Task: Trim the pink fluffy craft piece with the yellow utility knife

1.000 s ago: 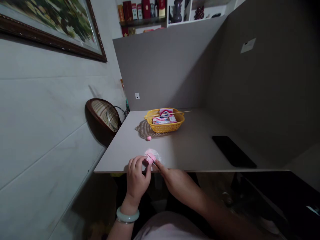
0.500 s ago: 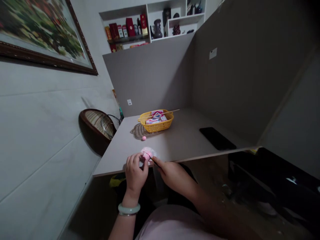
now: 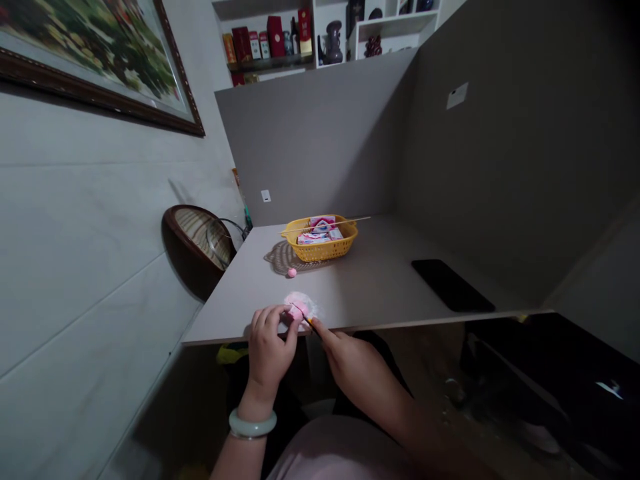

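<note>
Near the front edge of the table, my left hand (image 3: 271, 335) pinches a small pink lump (image 3: 297, 312) between thumb and fingers. My right hand (image 3: 345, 355) is closed round a thin dark-handled knife (image 3: 311, 323), its slim blade lying across the top of the lump. Whitish-pink crumbs (image 3: 301, 299) lie spread on the tabletop just behind and beside the lump. Farther back rests a small pink ball (image 3: 292, 273), apart from both hands. What the lump is made of I cannot tell.
A yellow basket (image 3: 325, 251) with printed packets and a thin stick across its rim stands at the back of the table (image 3: 370, 287). To the right lies a black flat slab (image 3: 453, 285). Grey panels (image 3: 320, 147) rise behind and right; a brown round-backed chair (image 3: 193, 250) is at left.
The whole view has shifted slightly as my head moved. The knife in my right hand has moved a little back toward me; my left hand keeps its hold on the pink lump.
</note>
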`<action>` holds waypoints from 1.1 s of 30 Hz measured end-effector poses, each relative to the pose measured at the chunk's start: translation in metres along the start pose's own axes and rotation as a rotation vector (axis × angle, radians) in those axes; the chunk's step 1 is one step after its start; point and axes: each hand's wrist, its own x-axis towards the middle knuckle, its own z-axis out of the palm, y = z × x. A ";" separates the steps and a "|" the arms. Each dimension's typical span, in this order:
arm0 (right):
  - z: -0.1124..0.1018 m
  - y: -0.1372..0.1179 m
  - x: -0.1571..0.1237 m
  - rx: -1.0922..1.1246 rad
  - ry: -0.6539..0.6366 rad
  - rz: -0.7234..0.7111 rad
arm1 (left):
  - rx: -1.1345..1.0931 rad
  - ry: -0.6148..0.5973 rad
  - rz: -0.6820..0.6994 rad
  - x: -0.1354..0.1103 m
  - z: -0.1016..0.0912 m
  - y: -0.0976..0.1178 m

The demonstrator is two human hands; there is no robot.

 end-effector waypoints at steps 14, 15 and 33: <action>-0.004 -0.004 0.003 -0.095 -0.106 0.003 | -0.020 0.021 -0.016 -0.003 0.001 -0.003; -0.004 -0.003 0.000 -0.094 -0.117 0.019 | -0.027 0.018 -0.010 -0.003 0.001 -0.002; -0.004 -0.012 0.010 -0.051 -0.002 -0.032 | -0.016 0.026 -0.039 -0.003 0.001 -0.001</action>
